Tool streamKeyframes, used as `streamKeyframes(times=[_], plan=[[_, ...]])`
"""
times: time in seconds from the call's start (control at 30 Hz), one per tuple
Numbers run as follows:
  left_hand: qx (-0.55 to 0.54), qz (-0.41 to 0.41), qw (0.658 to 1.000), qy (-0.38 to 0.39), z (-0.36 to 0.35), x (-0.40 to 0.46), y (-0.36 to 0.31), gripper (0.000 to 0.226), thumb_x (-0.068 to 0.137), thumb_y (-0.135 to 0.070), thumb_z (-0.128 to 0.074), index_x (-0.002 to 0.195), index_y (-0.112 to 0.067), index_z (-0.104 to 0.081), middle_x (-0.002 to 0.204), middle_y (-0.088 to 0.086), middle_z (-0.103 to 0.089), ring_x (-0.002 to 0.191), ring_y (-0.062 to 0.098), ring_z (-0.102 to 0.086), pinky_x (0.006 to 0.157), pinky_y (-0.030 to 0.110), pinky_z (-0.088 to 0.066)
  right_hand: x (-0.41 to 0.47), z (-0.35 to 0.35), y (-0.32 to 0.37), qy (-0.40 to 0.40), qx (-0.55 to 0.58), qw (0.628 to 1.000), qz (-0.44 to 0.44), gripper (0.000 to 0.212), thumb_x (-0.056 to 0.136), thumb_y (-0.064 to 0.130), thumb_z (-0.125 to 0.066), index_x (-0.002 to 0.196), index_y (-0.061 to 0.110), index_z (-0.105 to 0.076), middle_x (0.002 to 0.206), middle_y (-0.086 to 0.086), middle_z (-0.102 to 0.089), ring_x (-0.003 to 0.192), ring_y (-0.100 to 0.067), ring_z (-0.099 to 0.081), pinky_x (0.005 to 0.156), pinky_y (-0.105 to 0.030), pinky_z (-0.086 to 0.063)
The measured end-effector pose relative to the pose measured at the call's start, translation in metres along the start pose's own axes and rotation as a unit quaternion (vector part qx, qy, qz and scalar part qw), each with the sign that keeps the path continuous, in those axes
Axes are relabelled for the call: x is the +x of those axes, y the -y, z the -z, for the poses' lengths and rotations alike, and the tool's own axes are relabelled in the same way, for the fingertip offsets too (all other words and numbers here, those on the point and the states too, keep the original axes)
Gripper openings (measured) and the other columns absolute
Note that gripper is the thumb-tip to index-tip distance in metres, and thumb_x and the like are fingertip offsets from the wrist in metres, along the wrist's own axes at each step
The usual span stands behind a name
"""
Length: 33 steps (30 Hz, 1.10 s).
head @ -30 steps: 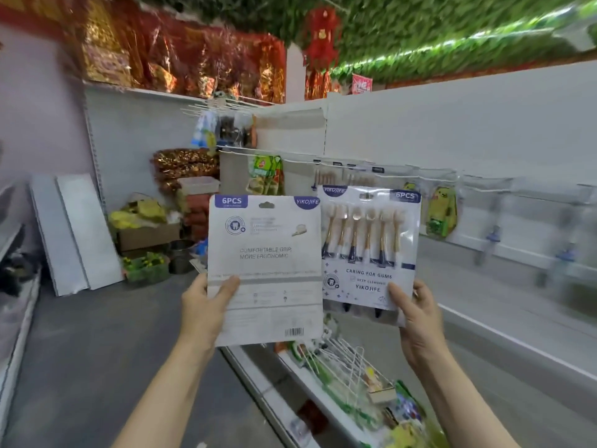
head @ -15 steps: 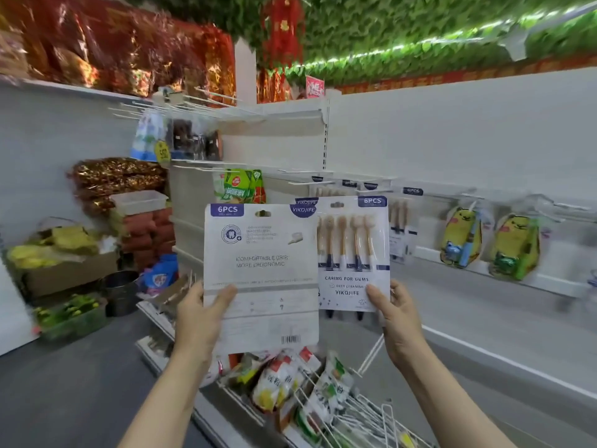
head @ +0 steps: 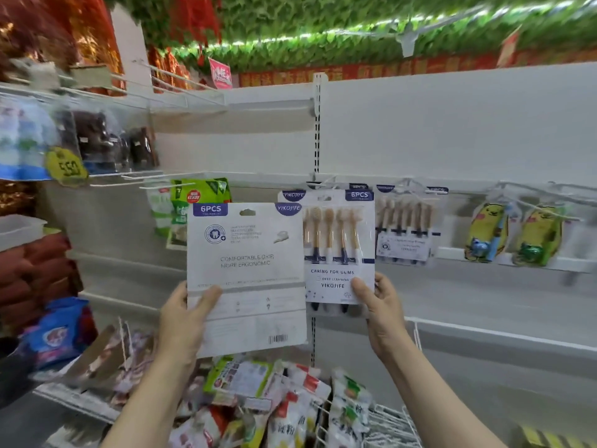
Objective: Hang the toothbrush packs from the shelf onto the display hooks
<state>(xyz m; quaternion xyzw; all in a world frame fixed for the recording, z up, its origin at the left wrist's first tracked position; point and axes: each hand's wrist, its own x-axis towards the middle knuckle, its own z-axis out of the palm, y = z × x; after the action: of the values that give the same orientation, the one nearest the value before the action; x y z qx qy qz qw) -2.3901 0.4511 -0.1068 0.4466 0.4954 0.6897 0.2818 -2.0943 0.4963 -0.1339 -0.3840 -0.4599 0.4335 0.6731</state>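
My left hand (head: 182, 321) grips the lower left edge of a white toothbrush pack (head: 247, 276) that shows its printed back. My right hand (head: 379, 305) pinches the bottom corner of a second toothbrush pack (head: 336, 247), front facing me, with brown-headed brushes visible. This second pack is raised to the display hooks (head: 326, 181) on the white back panel, its top hole close to a hook. More toothbrush packs (head: 403, 227) hang on the hooks just to the right.
Yellow character packs (head: 513, 234) hang further right. Green packets (head: 193, 202) hang on hooks to the left. A wire basket (head: 381, 418) of snack packets sits below my hands. White shelves (head: 484, 331) run along the right. A yellow price tag (head: 66, 166) hangs upper left.
The view has swung right and closer to the hook rail. Both hands have carried their packs toward the panel, and the right pack now sits up against the hooks.
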Motion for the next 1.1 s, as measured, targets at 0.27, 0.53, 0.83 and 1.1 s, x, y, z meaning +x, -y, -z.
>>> streamKeyframes(times=[0.27, 0.53, 0.83, 1.1], plan=[[-0.042, 0.011, 0.998, 0.048, -0.011, 0.055, 0.033, 0.013, 0.088, -0.009, -0.070, 0.097, -0.017, -0.064, 0.096, 0.003, -0.071, 0.088, 0.027, -0.066, 0.084, 0.039, -0.053, 0.026, -0.007, -0.025, 0.002, 0.009, 1.000, 0.024, 0.080, 0.058, 0.054, -0.092, 0.118, 0.013, -0.060, 0.116, -0.011, -0.073, 0.111, -0.031, -0.068, 0.101, -0.047, -0.050], [-0.086, 0.022, 0.992, 0.091, -0.008, 0.084, 0.056, 0.021, 0.085, -0.006, -0.069, 0.103, -0.017, -0.068, 0.102, 0.006, -0.076, 0.096, 0.029, -0.070, 0.088, 0.043, -0.057, 0.044, -0.011, -0.043, 0.017, 0.049, 0.998, 0.034, 0.088, 0.049, 0.054, -0.095, 0.118, 0.010, -0.060, 0.115, -0.014, -0.073, 0.108, -0.030, -0.069, 0.096, -0.043, -0.052], [-0.106, 0.020, 0.985, 0.136, -0.006, 0.097, 0.061, 0.033, 0.075, -0.014, -0.070, 0.108, -0.014, -0.068, 0.101, 0.008, -0.076, 0.088, 0.023, -0.073, 0.077, 0.035, -0.061, 0.045, -0.014, -0.049, 0.013, 0.049, 0.998, 0.029, 0.075, 0.058, 0.047, -0.093, 0.117, 0.012, -0.062, 0.114, -0.014, -0.073, 0.104, -0.030, -0.070, 0.090, -0.051, -0.054], [-0.121, 0.036, 0.983, 0.134, -0.008, 0.099, 0.069, 0.027, 0.079, -0.011, -0.069, 0.105, -0.016, -0.067, 0.097, 0.005, -0.077, 0.085, 0.020, -0.074, 0.074, 0.033, -0.062, 0.054, -0.013, -0.055, -0.019, 0.048, 0.998, 0.020, 0.081, 0.052, 0.051, -0.095, 0.115, 0.011, -0.062, 0.116, -0.014, -0.073, 0.110, -0.028, -0.068, 0.096, -0.040, -0.052]])
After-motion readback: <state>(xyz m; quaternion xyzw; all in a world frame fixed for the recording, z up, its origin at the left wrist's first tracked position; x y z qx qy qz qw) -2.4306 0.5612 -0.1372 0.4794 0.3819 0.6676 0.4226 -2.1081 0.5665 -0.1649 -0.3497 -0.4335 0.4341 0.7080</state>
